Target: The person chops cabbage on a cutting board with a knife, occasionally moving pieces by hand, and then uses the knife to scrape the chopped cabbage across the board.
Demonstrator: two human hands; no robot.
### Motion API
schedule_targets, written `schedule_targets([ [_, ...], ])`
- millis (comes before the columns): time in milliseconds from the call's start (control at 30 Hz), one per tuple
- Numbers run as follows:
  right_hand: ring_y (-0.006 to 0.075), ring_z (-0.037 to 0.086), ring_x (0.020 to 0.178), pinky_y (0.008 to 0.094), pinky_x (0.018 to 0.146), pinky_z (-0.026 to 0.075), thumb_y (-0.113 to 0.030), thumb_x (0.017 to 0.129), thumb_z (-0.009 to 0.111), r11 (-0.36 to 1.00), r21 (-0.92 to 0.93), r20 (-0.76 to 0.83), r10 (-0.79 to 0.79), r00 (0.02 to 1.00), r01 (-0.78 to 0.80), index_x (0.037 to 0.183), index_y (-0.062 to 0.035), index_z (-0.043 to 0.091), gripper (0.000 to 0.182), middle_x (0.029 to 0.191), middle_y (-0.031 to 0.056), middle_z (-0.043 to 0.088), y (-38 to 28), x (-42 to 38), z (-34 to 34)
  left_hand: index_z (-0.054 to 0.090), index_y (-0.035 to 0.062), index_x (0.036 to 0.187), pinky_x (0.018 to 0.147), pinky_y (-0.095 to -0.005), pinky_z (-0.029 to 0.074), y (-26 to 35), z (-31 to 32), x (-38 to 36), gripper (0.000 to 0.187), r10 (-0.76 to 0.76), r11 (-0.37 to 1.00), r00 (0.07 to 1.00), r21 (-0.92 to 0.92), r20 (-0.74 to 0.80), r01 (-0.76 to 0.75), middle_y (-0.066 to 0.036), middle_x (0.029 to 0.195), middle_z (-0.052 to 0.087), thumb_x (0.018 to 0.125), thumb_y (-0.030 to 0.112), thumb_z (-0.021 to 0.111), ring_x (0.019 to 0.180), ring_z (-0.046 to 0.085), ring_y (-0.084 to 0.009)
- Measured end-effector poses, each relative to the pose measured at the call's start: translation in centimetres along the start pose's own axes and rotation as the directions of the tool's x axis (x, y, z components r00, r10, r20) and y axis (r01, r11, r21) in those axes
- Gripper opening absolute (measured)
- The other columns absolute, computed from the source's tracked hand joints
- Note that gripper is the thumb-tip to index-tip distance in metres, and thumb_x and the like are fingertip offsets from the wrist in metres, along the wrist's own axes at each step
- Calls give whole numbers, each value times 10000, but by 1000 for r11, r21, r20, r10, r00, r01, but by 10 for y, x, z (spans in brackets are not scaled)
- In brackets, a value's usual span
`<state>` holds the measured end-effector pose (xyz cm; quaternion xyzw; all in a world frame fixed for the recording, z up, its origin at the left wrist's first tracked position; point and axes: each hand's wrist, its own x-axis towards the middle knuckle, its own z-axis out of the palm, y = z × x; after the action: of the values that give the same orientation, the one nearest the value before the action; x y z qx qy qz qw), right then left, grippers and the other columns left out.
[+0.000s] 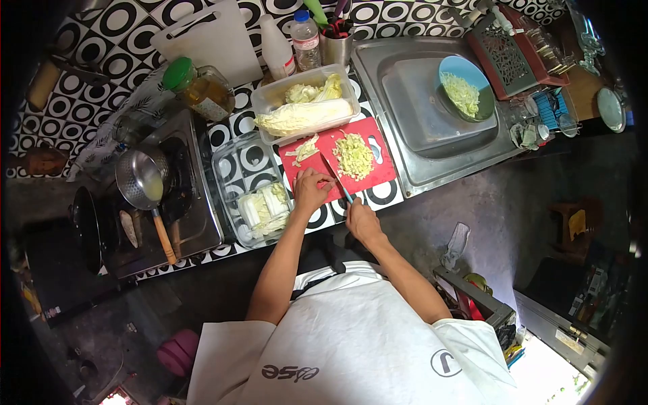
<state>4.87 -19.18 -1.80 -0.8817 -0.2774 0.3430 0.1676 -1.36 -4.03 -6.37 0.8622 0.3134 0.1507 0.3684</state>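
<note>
A: Looking through the head camera, what are the hands doing?

B: The right hand [362, 217] grips the light-blue handle of a knife [337, 177] near the worktop's [385, 194] front edge. The left hand [312, 189] has its fingers bent at the near part of the red board [385, 172], close beside the blade. I can't tell whether they pinch anything.

A: And the cabbage?

B: Chopped cabbage [354, 157] is heaped right of the blade, short of the board's right edge and its handle slot. Cabbage strips [303, 150] lie toward the far left corner. Bare red surface shows between the strips and the blade.

A: How much room is there around the board?

B: Not much. A plastic tub [265, 101] of cabbage stands at the far edge, and a glass dish [222, 181] with cut pieces sits just beside the left edge. Only a narrow strip of worktop separates the right edge from the sink [422, 165].

A: Where's the widest space?

B: Across the sink's broad metal surface; the blue bowl [487, 81] of shredded cabbage sits at its far right.
</note>
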Motion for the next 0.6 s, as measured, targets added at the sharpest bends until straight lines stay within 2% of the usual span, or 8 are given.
schedule_targets([
  [133,475,597,805,531,726,479,-240,922,429,1000,-7,-23,10,1000,-10,927,53,467,295,801,314,602,6,-9,1,718,147,768,745,-364,385,0,-1,-1,143,7,1000,1000,18,5,-7,-31,730,507,655,220,764,786,497,-224],
  [200,487,585,800,539,722,466,-239,917,440,1000,0,-23,6,1000,-6,920,52,466,292,799,320,595,10,-6,-2,720,188,745,755,-375,387,-1,-3,-1,118,-3,1000,999,13,44,3,-17,771,519,654,255,756,836,490,-227],
  [400,495,578,797,549,723,452,-223,911,451,999,19,21,-26,999,25,911,69,511,299,768,341,578,-9,0,-27,720,190,754,758,-385,372,3,1,-3,130,-38,999,999,30,-7,38,-15,778,508,653,264,752,838,485,-226],
  [533,488,591,804,541,735,471,-245,922,428,999,31,-7,-15,1000,15,946,63,482,313,806,328,595,2,-9,-1,718,187,765,760,-387,368,5,2,-3,128,-45,998,999,45,-30,47,-17,785,508,661,258,743,845,483,-227],
  [600,490,590,807,543,733,471,-247,924,424,999,32,0,13,1000,-13,941,60,479,313,814,330,594,5,-12,5,720,187,779,760,-380,367,5,-1,-3,128,-68,997,997,50,33,67,-19,800,513,659,232,730,863,481,-226],
])
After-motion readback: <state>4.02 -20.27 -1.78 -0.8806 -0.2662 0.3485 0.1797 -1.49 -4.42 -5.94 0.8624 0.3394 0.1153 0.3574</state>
